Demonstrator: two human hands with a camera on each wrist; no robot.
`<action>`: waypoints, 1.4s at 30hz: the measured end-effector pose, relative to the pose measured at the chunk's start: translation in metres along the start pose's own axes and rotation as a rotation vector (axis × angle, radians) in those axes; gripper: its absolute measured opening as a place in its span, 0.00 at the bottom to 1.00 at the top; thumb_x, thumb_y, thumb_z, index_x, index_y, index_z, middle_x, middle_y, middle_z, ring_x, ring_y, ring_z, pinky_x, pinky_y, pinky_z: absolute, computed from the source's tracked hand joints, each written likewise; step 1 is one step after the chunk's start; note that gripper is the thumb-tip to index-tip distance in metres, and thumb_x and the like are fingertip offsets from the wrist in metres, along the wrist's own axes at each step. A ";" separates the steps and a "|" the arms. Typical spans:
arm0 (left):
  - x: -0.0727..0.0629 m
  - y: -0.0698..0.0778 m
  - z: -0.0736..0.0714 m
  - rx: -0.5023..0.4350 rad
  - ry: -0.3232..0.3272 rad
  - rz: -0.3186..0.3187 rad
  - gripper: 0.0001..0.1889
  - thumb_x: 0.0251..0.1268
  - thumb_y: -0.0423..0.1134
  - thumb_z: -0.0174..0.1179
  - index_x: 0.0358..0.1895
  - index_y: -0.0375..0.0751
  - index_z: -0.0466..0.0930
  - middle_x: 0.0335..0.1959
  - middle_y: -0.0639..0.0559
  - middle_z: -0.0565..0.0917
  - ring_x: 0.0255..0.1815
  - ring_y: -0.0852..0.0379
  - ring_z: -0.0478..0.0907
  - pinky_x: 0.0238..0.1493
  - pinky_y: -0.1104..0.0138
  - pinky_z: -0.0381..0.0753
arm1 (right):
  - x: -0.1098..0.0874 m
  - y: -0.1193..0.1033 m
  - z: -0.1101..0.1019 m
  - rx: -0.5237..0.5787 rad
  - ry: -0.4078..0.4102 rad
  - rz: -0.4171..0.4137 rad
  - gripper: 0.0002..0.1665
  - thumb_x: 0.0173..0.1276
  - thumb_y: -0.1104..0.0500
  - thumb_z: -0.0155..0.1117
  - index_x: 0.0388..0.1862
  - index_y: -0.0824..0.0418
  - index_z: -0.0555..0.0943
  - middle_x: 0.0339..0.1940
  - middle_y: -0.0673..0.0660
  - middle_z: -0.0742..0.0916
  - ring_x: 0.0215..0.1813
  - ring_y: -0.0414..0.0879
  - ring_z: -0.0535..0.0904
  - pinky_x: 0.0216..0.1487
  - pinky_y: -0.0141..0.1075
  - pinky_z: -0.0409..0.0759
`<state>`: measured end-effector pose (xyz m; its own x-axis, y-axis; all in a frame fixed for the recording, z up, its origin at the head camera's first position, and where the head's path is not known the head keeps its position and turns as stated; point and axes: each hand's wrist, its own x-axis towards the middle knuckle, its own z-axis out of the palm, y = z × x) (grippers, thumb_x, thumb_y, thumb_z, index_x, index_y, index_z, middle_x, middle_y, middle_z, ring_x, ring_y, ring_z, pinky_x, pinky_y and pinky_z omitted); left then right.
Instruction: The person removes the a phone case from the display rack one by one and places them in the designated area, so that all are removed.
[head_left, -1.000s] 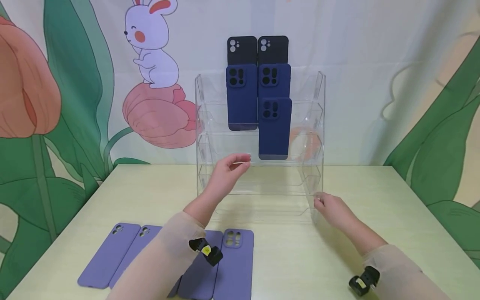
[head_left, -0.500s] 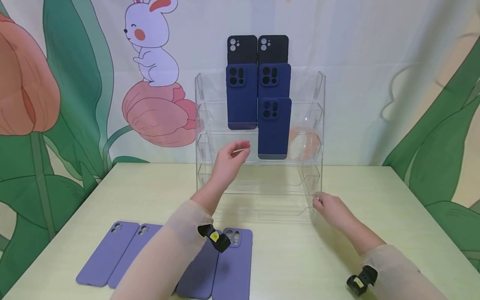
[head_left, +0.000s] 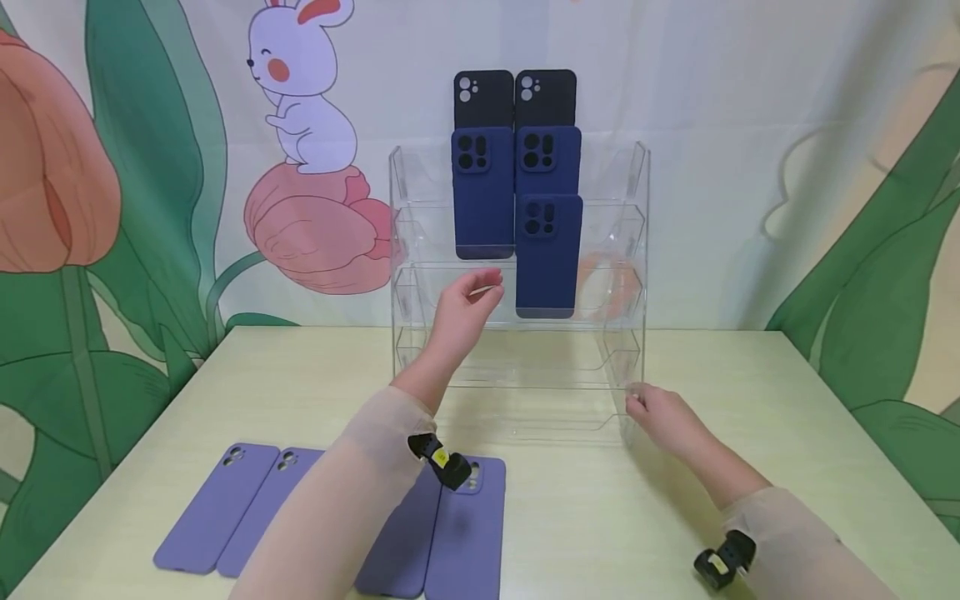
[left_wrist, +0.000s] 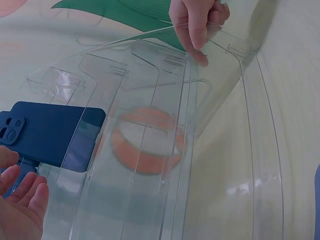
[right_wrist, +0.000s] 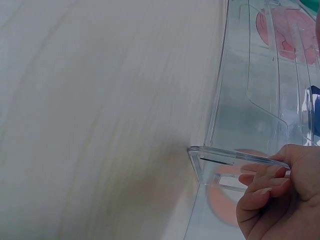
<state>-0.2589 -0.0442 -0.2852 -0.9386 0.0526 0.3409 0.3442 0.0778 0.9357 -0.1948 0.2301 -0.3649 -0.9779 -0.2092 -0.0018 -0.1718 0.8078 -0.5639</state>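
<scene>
My left hand (head_left: 459, 323), fingers loosely bent and holding nothing, is in front of a clear tiered display rack (head_left: 517, 388). It is just below a navy phone case (head_left: 483, 212) and left of a lower navy phone case (head_left: 547, 271). The left wrist view shows its fingers (left_wrist: 35, 197) apart and empty beside a navy case (left_wrist: 55, 132). With thumb and fingers, my right hand (head_left: 666, 419) pinches the front edge of the rack's right side panel (right_wrist: 240, 157). A third navy case (head_left: 564, 173) and two black cases (head_left: 483, 108) fill the upper tiers.
Several purple phone cases (head_left: 217, 508) lie side by side on the pale table (head_left: 585, 525) at the front left, partly hidden under my left sleeve (head_left: 345, 492). Behind the rack hangs a printed backdrop (head_left: 720, 167) with a rabbit and tulips.
My left hand has risen toward the space beneath the left navy case, still empty. The right hand keeps its hold on the rack's side, and the cases stay in place.
</scene>
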 end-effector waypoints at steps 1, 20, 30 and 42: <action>0.001 0.000 0.000 0.002 -0.002 0.001 0.16 0.65 0.29 0.55 0.55 0.28 0.74 0.53 0.35 0.77 0.54 0.47 0.76 0.55 0.64 0.74 | 0.000 0.000 0.000 0.001 -0.001 0.000 0.27 0.70 0.61 0.40 0.59 0.81 0.65 0.16 0.53 0.67 0.15 0.40 0.56 0.16 0.30 0.58; 0.016 0.006 0.014 0.064 -0.059 -0.047 0.19 0.64 0.31 0.57 0.59 0.33 0.72 0.54 0.40 0.78 0.55 0.48 0.76 0.54 0.66 0.75 | 0.001 0.002 -0.002 -0.005 0.006 -0.007 0.27 0.69 0.62 0.39 0.60 0.81 0.65 0.19 0.54 0.67 0.16 0.41 0.56 0.18 0.31 0.60; 0.018 0.005 0.016 0.105 -0.053 -0.087 0.20 0.64 0.33 0.58 0.60 0.37 0.72 0.54 0.43 0.77 0.54 0.49 0.75 0.53 0.65 0.76 | 0.002 0.004 0.002 -0.011 0.006 -0.011 0.28 0.68 0.61 0.39 0.60 0.81 0.65 0.18 0.54 0.66 0.16 0.40 0.56 0.17 0.30 0.59; 0.022 0.004 0.019 0.162 -0.047 -0.081 0.20 0.64 0.34 0.59 0.59 0.38 0.73 0.52 0.44 0.78 0.51 0.48 0.77 0.52 0.64 0.76 | 0.002 0.005 0.002 -0.008 0.006 -0.018 0.27 0.69 0.62 0.39 0.59 0.81 0.65 0.17 0.53 0.66 0.16 0.40 0.55 0.16 0.29 0.57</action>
<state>-0.2777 -0.0239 -0.2755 -0.9626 0.0855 0.2571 0.2704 0.2428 0.9316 -0.1968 0.2323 -0.3690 -0.9753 -0.2207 0.0138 -0.1907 0.8081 -0.5573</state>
